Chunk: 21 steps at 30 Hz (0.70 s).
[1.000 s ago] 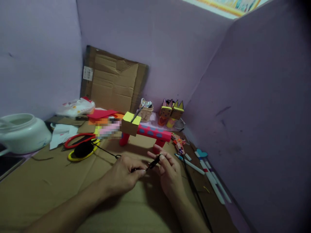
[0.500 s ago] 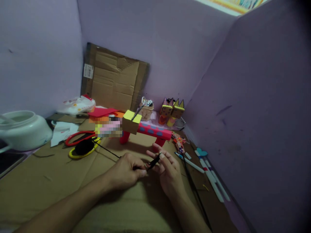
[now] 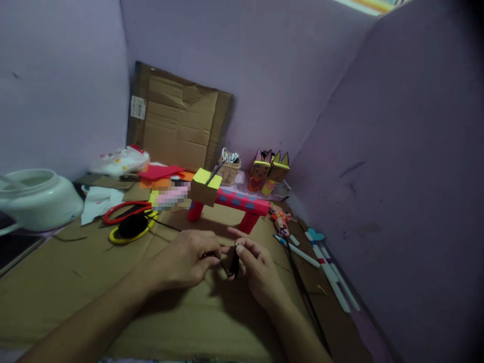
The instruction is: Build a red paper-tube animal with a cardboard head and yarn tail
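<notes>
My left hand (image 3: 187, 260) and my right hand (image 3: 254, 268) meet over the brown cardboard sheet (image 3: 113, 282), both pinched on a thin black strip (image 3: 232, 263) that now bends downward between them. A black thread (image 3: 166, 227) runs from near my left hand back to a black spool on a yellow ring (image 3: 130, 228). Just beyond my hands stands a craft figure: a red roll with blue dots on red legs (image 3: 236, 204) and a cardboard box head with a yellow top (image 3: 204, 187).
Red-handled scissors (image 3: 123, 210) lie by the spool. A white pot (image 3: 36, 199) sits at far left. Folded cardboard (image 3: 177, 123) leans on the purple wall. Paper cat figures (image 3: 270, 170) and a pen basket (image 3: 229, 170) stand behind. Markers (image 3: 328, 275) and a black stick (image 3: 302, 292) lie at right.
The black strip lay slanted between my fingertips; it now hangs bent down. Both hands shifted slightly up and closer together, and the view tilted up a little.
</notes>
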{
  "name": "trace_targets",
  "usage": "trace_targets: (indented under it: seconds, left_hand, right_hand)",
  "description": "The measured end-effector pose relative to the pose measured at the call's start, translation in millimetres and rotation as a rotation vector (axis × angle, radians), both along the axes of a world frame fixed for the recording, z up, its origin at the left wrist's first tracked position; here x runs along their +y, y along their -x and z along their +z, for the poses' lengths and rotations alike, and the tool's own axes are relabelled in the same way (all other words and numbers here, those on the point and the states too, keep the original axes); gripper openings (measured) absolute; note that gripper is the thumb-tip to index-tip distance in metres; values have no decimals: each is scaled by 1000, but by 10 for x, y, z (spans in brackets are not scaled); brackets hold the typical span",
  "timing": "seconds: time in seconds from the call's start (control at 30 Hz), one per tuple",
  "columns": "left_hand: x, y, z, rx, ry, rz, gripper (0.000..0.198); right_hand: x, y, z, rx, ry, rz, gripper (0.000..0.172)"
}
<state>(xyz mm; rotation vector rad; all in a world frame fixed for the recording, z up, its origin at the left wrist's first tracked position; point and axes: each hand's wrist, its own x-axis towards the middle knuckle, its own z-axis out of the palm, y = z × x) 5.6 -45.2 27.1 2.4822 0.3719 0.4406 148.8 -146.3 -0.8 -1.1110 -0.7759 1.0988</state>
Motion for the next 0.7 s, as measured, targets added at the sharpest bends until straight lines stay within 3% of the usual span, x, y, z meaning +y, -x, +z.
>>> trace_targets:
  seconds: [0.2,0.7]
  left_hand:
    - [-19,47,49,-101,-113,-23,15]
    - [-63,-9,34,-274,-14,-46,16]
  right_hand:
    - [-15,34,35,-157,51,53,25]
    - [-30,7,-2,-176,4,127,24]
